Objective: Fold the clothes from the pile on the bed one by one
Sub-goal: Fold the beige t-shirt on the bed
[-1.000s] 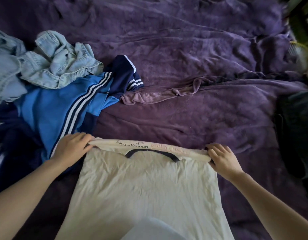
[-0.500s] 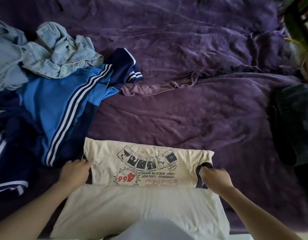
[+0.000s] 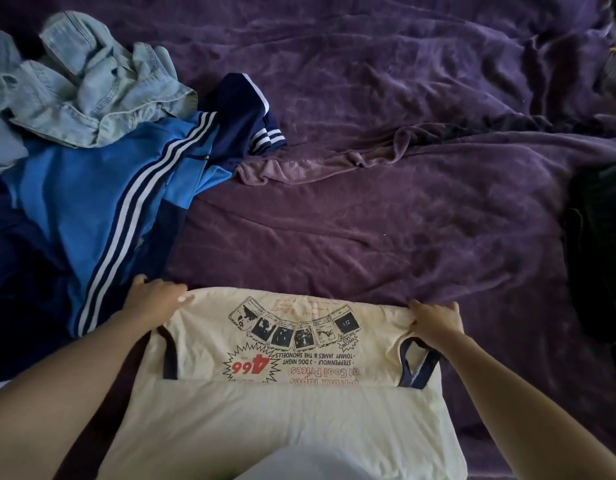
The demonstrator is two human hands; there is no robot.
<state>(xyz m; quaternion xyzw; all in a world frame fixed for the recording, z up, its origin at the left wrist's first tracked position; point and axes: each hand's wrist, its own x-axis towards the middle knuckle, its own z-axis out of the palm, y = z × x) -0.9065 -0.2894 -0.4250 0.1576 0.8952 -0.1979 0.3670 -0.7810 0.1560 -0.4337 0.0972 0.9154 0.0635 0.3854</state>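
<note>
A cream T-shirt (image 3: 299,420) with navy trim lies at the bed's near edge. Its top part is folded toward me, so the upside-down printed graphic (image 3: 296,344) faces up. My left hand (image 3: 156,301) holds the far left corner of the fold, fingers curled over the cloth. At the far right corner, just above a navy sleeve hem (image 3: 419,370), my right hand (image 3: 434,320) grips the fold edge. The pile on the left holds a blue track jacket (image 3: 92,209) with white stripes and a crumpled denim shirt (image 3: 88,88).
A wrinkled purple blanket (image 3: 386,220) covers the bed, with a raised fold running across its middle. A dark garment (image 3: 597,258) lies at the right edge. Pale fabric (image 3: 299,465) shows at the bottom centre.
The shirt's top was folded toward me, turning the print face up. Both hands then moved from the sleeve hems out to the far corners of the fold.
</note>
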